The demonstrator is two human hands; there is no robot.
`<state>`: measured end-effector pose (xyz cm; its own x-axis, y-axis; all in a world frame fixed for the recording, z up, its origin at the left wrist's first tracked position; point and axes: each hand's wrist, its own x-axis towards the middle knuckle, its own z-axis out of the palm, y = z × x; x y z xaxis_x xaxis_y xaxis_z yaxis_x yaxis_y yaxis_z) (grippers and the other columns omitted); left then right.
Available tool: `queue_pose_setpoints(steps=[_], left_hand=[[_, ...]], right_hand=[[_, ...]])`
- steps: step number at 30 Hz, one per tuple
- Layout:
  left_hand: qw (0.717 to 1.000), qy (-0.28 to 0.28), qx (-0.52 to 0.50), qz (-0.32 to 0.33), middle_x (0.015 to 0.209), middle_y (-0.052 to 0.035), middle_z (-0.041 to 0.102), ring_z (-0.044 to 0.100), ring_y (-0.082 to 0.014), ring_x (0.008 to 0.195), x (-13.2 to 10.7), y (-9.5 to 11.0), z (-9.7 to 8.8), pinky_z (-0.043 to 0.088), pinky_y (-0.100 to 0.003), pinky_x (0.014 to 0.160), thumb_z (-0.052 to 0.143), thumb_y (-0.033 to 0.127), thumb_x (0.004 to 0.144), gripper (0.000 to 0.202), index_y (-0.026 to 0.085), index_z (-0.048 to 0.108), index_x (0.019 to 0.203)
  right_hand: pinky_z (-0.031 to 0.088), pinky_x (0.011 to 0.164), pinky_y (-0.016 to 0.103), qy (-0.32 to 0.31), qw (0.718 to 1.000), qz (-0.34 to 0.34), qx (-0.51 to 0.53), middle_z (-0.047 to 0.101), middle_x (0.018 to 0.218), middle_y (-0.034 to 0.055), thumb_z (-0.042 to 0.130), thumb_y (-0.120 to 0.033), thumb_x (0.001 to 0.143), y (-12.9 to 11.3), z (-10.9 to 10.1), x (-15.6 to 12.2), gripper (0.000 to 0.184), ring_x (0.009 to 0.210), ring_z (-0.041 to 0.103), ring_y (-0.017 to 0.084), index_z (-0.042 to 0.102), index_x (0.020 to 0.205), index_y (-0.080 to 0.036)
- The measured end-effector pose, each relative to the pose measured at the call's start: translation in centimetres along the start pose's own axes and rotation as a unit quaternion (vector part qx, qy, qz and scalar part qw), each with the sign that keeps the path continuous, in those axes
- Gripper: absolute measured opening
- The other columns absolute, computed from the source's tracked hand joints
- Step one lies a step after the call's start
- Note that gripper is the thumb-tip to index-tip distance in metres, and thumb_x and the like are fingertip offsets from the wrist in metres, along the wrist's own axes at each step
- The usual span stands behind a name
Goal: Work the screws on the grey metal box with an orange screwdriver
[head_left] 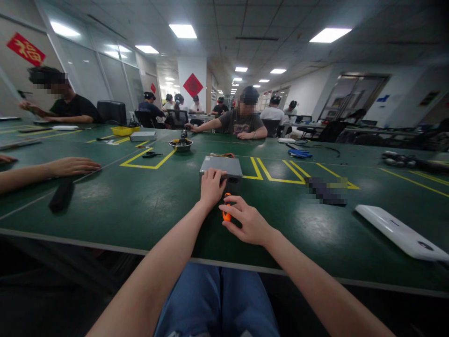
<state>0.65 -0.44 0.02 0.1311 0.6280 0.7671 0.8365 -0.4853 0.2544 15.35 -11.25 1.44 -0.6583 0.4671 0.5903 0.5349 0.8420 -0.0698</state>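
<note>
A grey metal computer power supply (pixel 222 164) lies on the green table in front of me, with colored wires at its far edge and a socket in its near side. My left hand (pixel 212 187) grips its near left part, fingers bent over the top. Just nearer and to the right, my right hand (pixel 247 220) has its fingers and thumb curled around a small orange-and-black tool (pixel 227 215). The fingers cover part of this tool, so its exact kind cannot be made out.
Left are a co-worker's hand (pixel 75 166) and a black object (pixel 62 195). Farther back stand a metal bowl (pixel 180 146), a grey box (pixel 143 136) and a yellow basket (pixel 125 131). A white device (pixel 396 229) lies right. A person (pixel 242 121) sits opposite.
</note>
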Motion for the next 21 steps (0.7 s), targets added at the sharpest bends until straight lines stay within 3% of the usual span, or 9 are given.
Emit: queue_pose_setpoints(steps=[5, 13, 16, 21], left_hand=[[1.000, -0.002, 0.001, -0.001, 0.102, -0.0057, 0.050, 0.045, -0.0219, 0.095, 0.00, -0.07, 0.08, 0.039, -0.035, 0.083, 0.054, 0.024, 0.080, 0.025, 0.023, 0.055, 0.104], [1.000, -0.001, -0.006, -0.004, 0.102, -0.0055, 0.050, 0.045, -0.0223, 0.096, 0.02, -0.02, 0.02, 0.038, -0.035, 0.084, 0.054, 0.024, 0.080, 0.025, 0.023, 0.055, 0.105], [1.000, -0.006, -0.009, -0.004, 0.103, -0.0061, 0.050, 0.045, -0.0223, 0.097, -0.01, 0.03, -0.07, 0.038, -0.036, 0.085, 0.052, 0.024, 0.081, 0.025, 0.023, 0.054, 0.106], [1.000, -0.005, -0.007, -0.001, 0.102, -0.0060, 0.050, 0.045, -0.0222, 0.097, -0.04, 0.05, -0.16, 0.038, -0.035, 0.085, 0.052, 0.023, 0.081, 0.025, 0.022, 0.054, 0.105]], right_hand=[[0.050, 0.083, 0.035, 0.071, 0.997, 0.007, 0.009, 0.052, 0.119, 0.0138, 0.052, -0.036, 0.086, 0.35, 0.48, -0.11, 0.029, 0.106, 0.055, 0.023, 0.044, 0.106, -0.018], [0.052, 0.075, 0.032, 0.013, 0.999, -0.009, -0.038, 0.049, 0.114, 0.0140, 0.046, -0.044, 0.088, 0.13, 0.21, 0.30, 0.038, 0.092, 0.060, 0.020, 0.047, 0.114, -0.018], [0.053, 0.071, 0.032, 0.047, 0.998, -0.008, -0.050, 0.052, 0.106, 0.0137, 0.049, -0.049, 0.085, 0.38, 0.44, 0.35, 0.040, 0.086, 0.060, 0.020, 0.049, 0.106, -0.015], [0.054, 0.074, 0.035, 0.081, 0.996, 0.020, -0.022, 0.053, 0.105, 0.0131, 0.051, -0.052, 0.081, 0.77, 0.50, 0.05, 0.042, 0.096, 0.057, 0.024, 0.045, 0.103, -0.017]])
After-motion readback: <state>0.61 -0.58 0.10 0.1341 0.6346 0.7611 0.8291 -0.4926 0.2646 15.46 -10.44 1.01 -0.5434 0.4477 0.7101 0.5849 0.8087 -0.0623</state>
